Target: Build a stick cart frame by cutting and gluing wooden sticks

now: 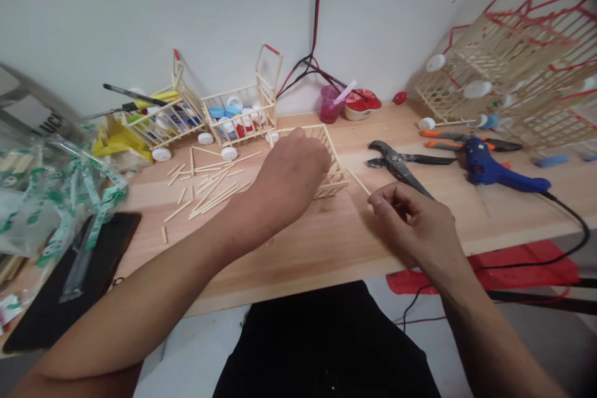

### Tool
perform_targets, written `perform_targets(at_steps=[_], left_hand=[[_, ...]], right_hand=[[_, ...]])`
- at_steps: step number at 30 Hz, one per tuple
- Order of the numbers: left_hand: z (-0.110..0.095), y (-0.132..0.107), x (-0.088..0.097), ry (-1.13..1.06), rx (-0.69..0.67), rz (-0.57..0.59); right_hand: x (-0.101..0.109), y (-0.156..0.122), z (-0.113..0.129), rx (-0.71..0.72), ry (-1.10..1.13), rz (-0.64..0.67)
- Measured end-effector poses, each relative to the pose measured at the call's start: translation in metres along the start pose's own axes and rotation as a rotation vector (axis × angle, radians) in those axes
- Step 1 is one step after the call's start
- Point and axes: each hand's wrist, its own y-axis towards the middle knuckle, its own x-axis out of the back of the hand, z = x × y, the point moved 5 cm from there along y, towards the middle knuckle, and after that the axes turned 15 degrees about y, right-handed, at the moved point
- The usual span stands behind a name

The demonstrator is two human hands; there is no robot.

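Note:
My left hand [298, 161] is closed over a small basket of thin wooden sticks [332, 148] on the table. Its back faces me and hides much of the basket, and most of its fingertips are out of sight. Between thumb and forefinger, my right hand [410, 217] pinches a thin wooden stick [359, 181]. The far end of that stick lies close to the basket's near right corner; I cannot tell whether they touch. Several loose cut sticks [214, 193] are scattered on the tabletop left of the basket.
Behind stand two stick carts [240, 115] with bottle-cap wheels, holding coloured caps. Cutting pliers [396, 161], orange-handled pliers [448, 140] and a blue glue gun [504, 174] lie right. More carts [513, 62] are stacked back right. Plastic wrapping [51, 199] and a black slab [102, 261] occupy the left.

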Motion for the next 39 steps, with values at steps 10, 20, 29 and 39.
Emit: perform_targets(at_steps=[10, 20, 29, 39], left_hand=[[0.001, 0.0, -0.004, 0.008, 0.006, -0.004], [0.0, 0.0, -0.003, -0.003, 0.006, -0.03], [-0.001, 0.001, -0.001, -0.002, 0.018, 0.001], [-0.001, 0.001, -0.001, 0.0, 0.02, 0.014]], right_hand=[[0.002, 0.006, 0.0, 0.044, -0.031, 0.014], [0.009, 0.007, -0.003, 0.061, -0.106, 0.033], [0.017, 0.005, -0.001, 0.067, -0.102, -0.021], [0.01, 0.009, -0.002, 0.067, -0.095, -0.013]])
